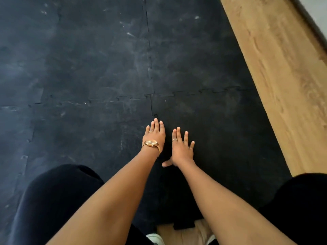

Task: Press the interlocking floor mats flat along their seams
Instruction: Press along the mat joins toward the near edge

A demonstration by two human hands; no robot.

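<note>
Black interlocking floor mats [99,64] cover most of the floor. A toothed seam [151,105] runs away from me down the middle, and a cross seam [203,91] meets it at a four-way junction. My left hand [155,134], with a gold watch on the wrist, lies flat on the lengthwise seam just below that junction, fingers together and pointing away. My right hand [181,148] rests flat on the near right mat [221,131] beside it, fingers spread and thumb out. Neither hand holds anything.
A wooden floor [286,82] borders the mats along the right, with a pale wall base at the top right corner. My knees in dark trousers [58,195] frame the lower corners. The near mat edge and bare wood [184,234] show between my arms.
</note>
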